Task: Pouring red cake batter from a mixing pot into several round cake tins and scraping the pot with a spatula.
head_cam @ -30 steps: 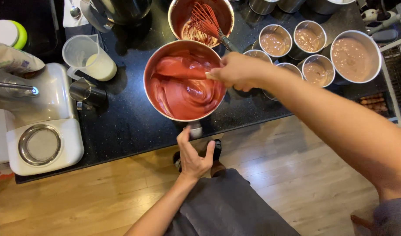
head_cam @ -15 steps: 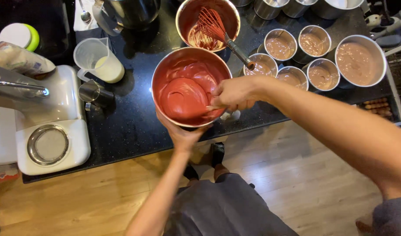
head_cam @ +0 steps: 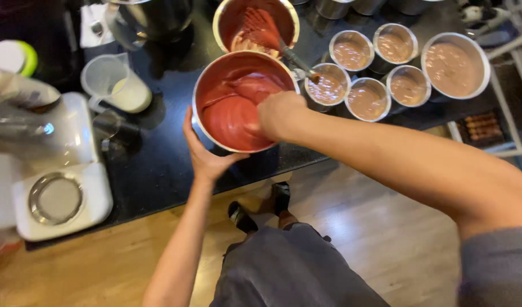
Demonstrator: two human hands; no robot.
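Bare left hand [head_cam: 207, 156] and right hand [head_cam: 279, 115], forearms uncovered; grey short sleeve [head_cam: 497, 267] at right upper arm; dark grey apron or trousers [head_cam: 289, 267] below; dark shoes [head_cam: 261, 207] on feet

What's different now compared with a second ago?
The left hand came up from the counter edge and took hold of the bowl of red batter, which now tilts toward the person. The right hand moved down into the bowl, working the batter. The filled tins and the whisk stayed put.
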